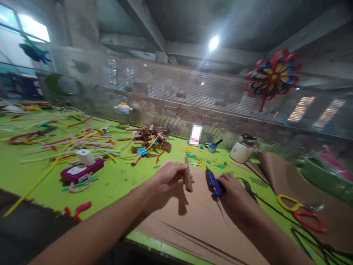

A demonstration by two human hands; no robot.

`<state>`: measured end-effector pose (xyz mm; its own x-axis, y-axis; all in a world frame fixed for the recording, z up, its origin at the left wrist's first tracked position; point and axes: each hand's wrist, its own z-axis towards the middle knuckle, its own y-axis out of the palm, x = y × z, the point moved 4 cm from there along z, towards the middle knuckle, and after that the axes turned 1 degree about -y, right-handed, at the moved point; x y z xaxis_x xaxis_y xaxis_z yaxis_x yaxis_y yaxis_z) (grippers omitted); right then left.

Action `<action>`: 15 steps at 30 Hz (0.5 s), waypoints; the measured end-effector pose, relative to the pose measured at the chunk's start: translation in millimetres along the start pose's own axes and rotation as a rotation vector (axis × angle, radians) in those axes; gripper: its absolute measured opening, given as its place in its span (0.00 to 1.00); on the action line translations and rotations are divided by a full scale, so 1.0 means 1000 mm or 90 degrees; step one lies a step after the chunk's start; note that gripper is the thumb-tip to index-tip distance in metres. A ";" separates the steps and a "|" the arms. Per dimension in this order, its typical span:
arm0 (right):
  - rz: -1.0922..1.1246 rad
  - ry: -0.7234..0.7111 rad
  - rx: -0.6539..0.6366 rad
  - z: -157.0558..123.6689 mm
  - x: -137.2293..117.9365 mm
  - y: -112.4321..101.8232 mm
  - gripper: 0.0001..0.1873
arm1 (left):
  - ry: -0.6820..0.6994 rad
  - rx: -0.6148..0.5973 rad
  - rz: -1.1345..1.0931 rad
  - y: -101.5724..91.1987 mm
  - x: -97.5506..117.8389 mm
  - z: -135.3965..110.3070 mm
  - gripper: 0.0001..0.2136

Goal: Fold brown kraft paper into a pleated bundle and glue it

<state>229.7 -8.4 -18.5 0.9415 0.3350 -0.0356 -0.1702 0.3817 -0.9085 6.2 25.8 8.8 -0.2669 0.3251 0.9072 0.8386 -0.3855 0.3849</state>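
Observation:
My left hand [172,173] is closed around a short strip of folded brown paper [188,178], held upright over the table. To its right, my right hand [231,186] grips a blue hot glue gun [213,181] with its nozzle pointing away from me. A clear glue stick [223,211] sticks out of the gun's back end toward me. The nozzle and the paper strip are apart. Beneath both hands lies a large sheet of brown paper [176,228].
A pile of brown paper rolls [151,141] lies behind my left hand. Pipe cleaners [68,145] and a purple power strip [82,171] with a white plug are at left. Scissors [302,211], a black cable [271,206], a cream jug [242,149] and a green basket [325,176] are at right.

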 end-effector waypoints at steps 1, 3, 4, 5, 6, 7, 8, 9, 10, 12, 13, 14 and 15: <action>0.044 -0.013 0.009 -0.001 0.002 -0.005 0.10 | -0.011 0.005 -0.006 -0.001 -0.002 0.001 0.10; 0.157 -0.034 0.017 -0.002 0.005 -0.018 0.12 | -0.034 0.007 -0.014 -0.002 -0.006 0.004 0.10; 0.219 -0.037 0.017 -0.003 0.007 -0.027 0.14 | -0.044 0.005 -0.019 -0.003 -0.008 0.006 0.09; 0.283 -0.035 0.006 -0.004 0.007 -0.035 0.16 | -0.051 0.002 -0.026 -0.003 -0.010 0.007 0.08; 0.345 -0.029 -0.016 -0.006 0.007 -0.041 0.17 | -0.058 -0.003 -0.033 -0.003 -0.012 0.008 0.07; 0.398 -0.014 -0.046 -0.008 0.006 -0.047 0.18 | -0.063 -0.009 -0.038 -0.003 -0.013 0.010 0.06; 0.446 0.011 -0.081 -0.010 0.005 -0.050 0.19 | -0.066 -0.016 -0.041 -0.003 -0.014 0.011 0.06; 0.491 0.043 -0.121 -0.013 0.003 -0.052 0.19 | -0.067 -0.021 -0.042 -0.004 -0.015 0.011 0.05; 0.529 0.073 -0.162 -0.017 0.002 -0.052 0.20 | -0.066 -0.026 -0.039 -0.004 -0.016 0.012 0.05; 0.576 0.111 -0.232 -0.023 -0.003 -0.050 0.22 | -0.066 -0.030 -0.031 -0.005 -0.018 0.014 0.06; 0.584 0.118 -0.251 -0.024 -0.005 -0.049 0.23 | -0.069 -0.032 -0.029 -0.006 -0.019 0.014 0.06; 0.584 0.116 -0.257 -0.025 -0.007 -0.049 0.24 | -0.074 -0.036 -0.027 -0.006 -0.021 0.014 0.06; 0.579 0.113 -0.252 -0.025 -0.009 -0.049 0.24 | -0.080 -0.044 -0.024 -0.006 -0.022 0.015 0.06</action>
<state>236.5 -51.4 16.0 0.5372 0.2117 -0.8165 -0.7672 -0.2797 -0.5773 13.8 33.7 -15.9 -0.2333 0.4443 0.8650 0.7934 -0.4273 0.4335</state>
